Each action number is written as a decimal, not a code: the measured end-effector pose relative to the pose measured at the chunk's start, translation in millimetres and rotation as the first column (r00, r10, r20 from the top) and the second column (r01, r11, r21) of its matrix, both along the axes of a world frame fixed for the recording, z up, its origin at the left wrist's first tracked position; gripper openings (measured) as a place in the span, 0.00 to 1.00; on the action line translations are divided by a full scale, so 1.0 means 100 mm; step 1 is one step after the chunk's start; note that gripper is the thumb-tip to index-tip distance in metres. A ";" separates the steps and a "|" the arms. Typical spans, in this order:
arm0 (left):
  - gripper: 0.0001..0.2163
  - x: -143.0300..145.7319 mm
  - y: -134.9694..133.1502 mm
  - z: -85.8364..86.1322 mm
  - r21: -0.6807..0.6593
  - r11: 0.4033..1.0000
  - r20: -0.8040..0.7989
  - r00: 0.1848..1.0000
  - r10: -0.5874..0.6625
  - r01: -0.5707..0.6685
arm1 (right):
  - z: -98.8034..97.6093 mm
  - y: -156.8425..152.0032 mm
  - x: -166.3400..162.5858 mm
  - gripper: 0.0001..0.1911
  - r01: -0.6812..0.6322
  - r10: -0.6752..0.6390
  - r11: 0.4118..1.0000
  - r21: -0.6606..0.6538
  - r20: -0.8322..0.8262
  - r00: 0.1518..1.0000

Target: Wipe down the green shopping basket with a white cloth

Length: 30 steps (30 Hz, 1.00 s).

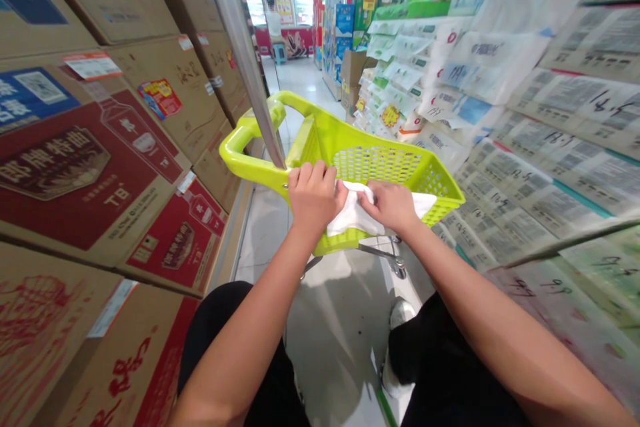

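A yellow-green plastic shopping cart (295,107) stands side-on in front of me, its handle end to the left. My left hand (314,197) has its fingers curled over the cart's near rim, beside the base of a metal pole (255,80). Its thumb touches a white cloth (347,213) draped over that side. Further right, my right hand (393,205) is closed on the same cloth against the rim. Both palms are turned away, so the exact grip underneath is hidden.
Stacked cardboard liquor boxes (135,133) form a wall on the left. Piles of packaged paper goods (540,133) rise close on the right. Ahead, a brown carton (354,73) stands along the aisle floor (300,77), with a blue stool (279,51) farther back.
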<state>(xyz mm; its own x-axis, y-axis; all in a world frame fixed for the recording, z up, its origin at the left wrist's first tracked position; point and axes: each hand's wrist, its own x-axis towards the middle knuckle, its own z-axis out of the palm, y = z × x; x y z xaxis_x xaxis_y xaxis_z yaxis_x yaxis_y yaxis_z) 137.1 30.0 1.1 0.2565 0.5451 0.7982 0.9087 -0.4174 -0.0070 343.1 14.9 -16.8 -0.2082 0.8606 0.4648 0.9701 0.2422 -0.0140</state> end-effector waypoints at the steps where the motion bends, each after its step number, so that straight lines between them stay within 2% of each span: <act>1: 0.09 -0.01 0.01 0.00 -0.002 1.000 0.007 1.000 0.004 -0.004 | -0.02 -0.01 0.09 0.26 0.028 -0.028 1.000 -0.010 0.010 1.000; 6: 0.08 0.00 0.00 0.01 -0.030 1.000 0.024 1.000 0.004 -0.003 | -0.10 -0.04 0.49 0.29 0.162 -0.158 0.984 -0.070 0.071 0.985; 9: 0.08 0.06 -0.02 0.01 -0.035 0.999 0.062 0.998 -0.005 0.008 | -0.09 -0.04 0.51 0.26 0.150 -0.145 0.987 -0.056 0.088 0.986; 12: 0.09 0.14 -0.05 0.03 -0.027 1.000 0.103 0.995 0.001 0.002 | -0.05 -0.04 0.28 0.22 0.101 -0.099 0.994 -0.031 0.061 0.993; 17: 0.13 0.18 -0.06 0.02 -0.052 0.999 0.118 0.993 -0.002 0.008 | 0.02 -0.02 -0.33 0.21 0.059 -0.055 0.997 0.052 -0.069 0.996; 20: 0.11 0.14 -0.03 0.00 -0.054 0.999 0.107 0.994 0.000 0.006 | 0.04 0.01 -0.48 0.21 0.045 -0.039 0.997 0.064 -0.090 0.995; 24: 0.09 0.05 0.02 -0.02 -0.005 1.000 0.065 0.998 0.008 -0.008 | 0.03 0.04 -0.36 0.18 0.037 -0.036 0.999 0.022 -0.044 0.998; 30: 0.07 -0.01 0.08 -0.03 0.045 0.998 0.021 0.999 0.043 -0.044 | -0.08 0.04 0.17 0.15 0.115 -0.115 0.993 0.003 0.041 0.993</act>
<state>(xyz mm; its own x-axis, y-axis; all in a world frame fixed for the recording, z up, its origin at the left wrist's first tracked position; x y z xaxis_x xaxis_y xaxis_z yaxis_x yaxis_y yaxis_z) 136.4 37.6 -1.9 0.2168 0.5184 0.8272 0.9262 -0.3770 -0.0065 360.3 18.5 -24.6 -0.1271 0.8795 0.4586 0.9912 0.1294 0.0265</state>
